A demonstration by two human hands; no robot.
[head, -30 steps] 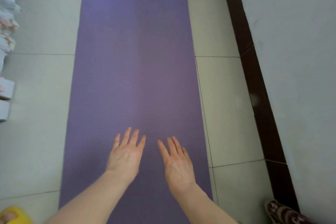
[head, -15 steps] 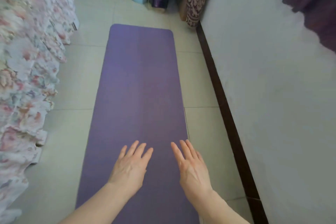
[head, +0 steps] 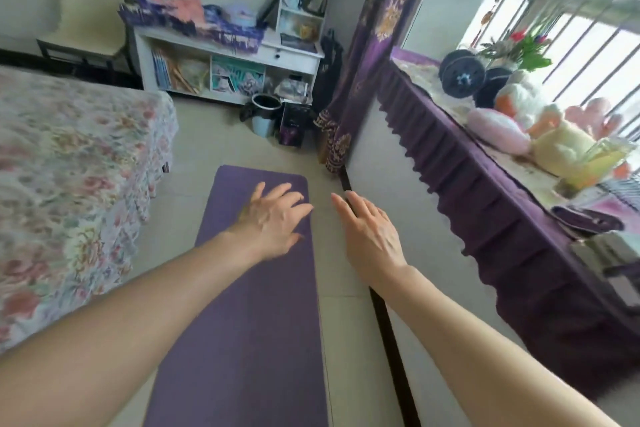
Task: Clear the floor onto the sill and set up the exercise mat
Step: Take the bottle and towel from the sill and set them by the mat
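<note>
- On the floor (head: 214, 149) between bed (head: 69, 163) and wall, we see the purple mat (head: 242, 322) lying unrolled.
- Our left hand (head: 273, 218) is above it, fingers spread, holding nothing.
- Our right hand (head: 370, 236), flat and empty, is beside the mat's edge.
- Dumbbells (head: 464, 74) rest on the sill (head: 450, 166).

Mat (head: 242, 340) matt purple foam; floor (head: 207, 149) smooth pale tile; sill (head: 485, 218) draped in purple cloth.

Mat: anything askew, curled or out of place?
Nothing stands out. The mat lies flat and fully unrolled on the tiles, roughly parallel to the baseboard, far corners down. Both hands, left and right, are open and empty above it. The dumbbell sits on the sill.
</note>
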